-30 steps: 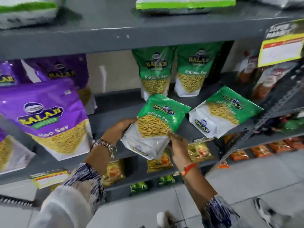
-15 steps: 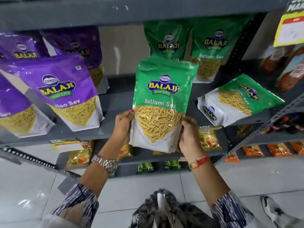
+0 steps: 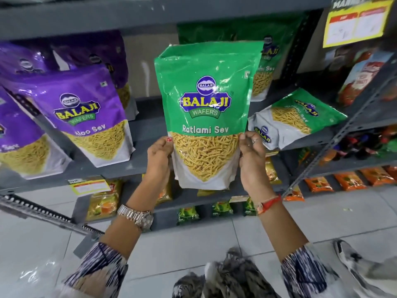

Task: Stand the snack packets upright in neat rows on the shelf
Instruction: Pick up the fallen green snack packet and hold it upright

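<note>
The green Ratlami Sev packet (image 3: 207,112) is held upright in front of the grey shelf (image 3: 146,134), its printed face toward the camera and its base clear of the shelf board. Both hands grip it at the lower sides: the left hand (image 3: 159,162) clasps the left edge with the thumb on the front, and the right hand (image 3: 252,162) clasps the right edge with fingers curled round it. The left wrist carries a metal watch (image 3: 136,217); the right wrist carries a red thread band (image 3: 268,203). Patterned sleeves cover both forearms lower down.

Just to the right, a second green packet (image 3: 294,119) lies tipped over on the same shelf, its white base toward the front-left and its top toward the back-right. Behind the held packet, more green packets (image 3: 265,67) stand upright at the back of the shelf, mostly hidden. To the left, a purple Aloo Sev packet (image 3: 86,117) stands near the shelf's front, leaning back, with further purple packets behind it and another at the left edge (image 3: 19,143).

A yellow price tag (image 3: 90,186) is fixed to the shelf's front lip. Below, lower shelves hold small yellow, green and orange packets (image 3: 350,180). A yellow sign (image 3: 356,20) hangs at the upper right. The floor is pale tile (image 3: 32,254).
</note>
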Demonstrator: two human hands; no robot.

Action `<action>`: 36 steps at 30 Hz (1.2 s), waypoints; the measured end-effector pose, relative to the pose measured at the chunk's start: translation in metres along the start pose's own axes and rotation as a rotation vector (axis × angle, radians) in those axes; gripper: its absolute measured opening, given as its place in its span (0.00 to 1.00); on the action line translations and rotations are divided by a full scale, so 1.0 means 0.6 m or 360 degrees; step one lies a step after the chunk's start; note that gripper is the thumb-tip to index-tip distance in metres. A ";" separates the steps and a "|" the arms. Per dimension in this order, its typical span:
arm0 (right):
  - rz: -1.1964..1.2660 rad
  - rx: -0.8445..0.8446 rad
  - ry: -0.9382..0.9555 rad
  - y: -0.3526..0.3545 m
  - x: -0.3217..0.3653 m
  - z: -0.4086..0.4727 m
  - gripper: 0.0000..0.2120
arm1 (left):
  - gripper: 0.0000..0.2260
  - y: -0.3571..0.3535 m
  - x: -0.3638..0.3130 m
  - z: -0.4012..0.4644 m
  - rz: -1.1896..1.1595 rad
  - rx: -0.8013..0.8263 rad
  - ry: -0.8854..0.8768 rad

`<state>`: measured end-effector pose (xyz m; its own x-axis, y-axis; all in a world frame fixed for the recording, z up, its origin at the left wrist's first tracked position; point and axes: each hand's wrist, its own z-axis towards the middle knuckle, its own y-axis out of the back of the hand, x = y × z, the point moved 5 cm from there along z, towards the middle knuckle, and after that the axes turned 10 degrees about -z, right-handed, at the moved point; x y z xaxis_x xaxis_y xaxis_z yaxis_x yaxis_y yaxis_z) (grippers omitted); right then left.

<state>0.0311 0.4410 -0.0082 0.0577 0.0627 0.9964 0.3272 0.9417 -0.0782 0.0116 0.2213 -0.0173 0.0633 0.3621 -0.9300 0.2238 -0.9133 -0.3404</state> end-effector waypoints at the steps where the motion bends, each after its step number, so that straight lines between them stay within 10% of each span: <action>1: -0.0026 -0.0010 0.0015 -0.004 0.001 0.011 0.07 | 0.13 -0.002 -0.001 0.009 0.0044 -0.0033 -0.0013; 26: -0.0206 0.0346 0.0094 -0.074 -0.043 0.214 0.07 | 0.14 -0.044 0.022 0.153 0.0217 -0.0649 -0.0404; 31: -0.0232 -0.0058 0.0332 0.017 -0.019 0.217 0.10 | 0.09 -0.111 0.053 0.077 0.0089 -0.0912 -0.0808; 36: -0.0224 -0.0885 0.0198 0.172 -0.004 0.237 0.09 | 0.07 -0.259 0.089 0.059 0.0413 -0.0252 -0.0986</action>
<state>-0.0692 0.5850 -0.0140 0.0772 -0.1211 0.9896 0.7834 0.6214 0.0149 -0.0543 0.3763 -0.0191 -0.4230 -0.0814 -0.9025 0.4191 -0.9006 -0.1152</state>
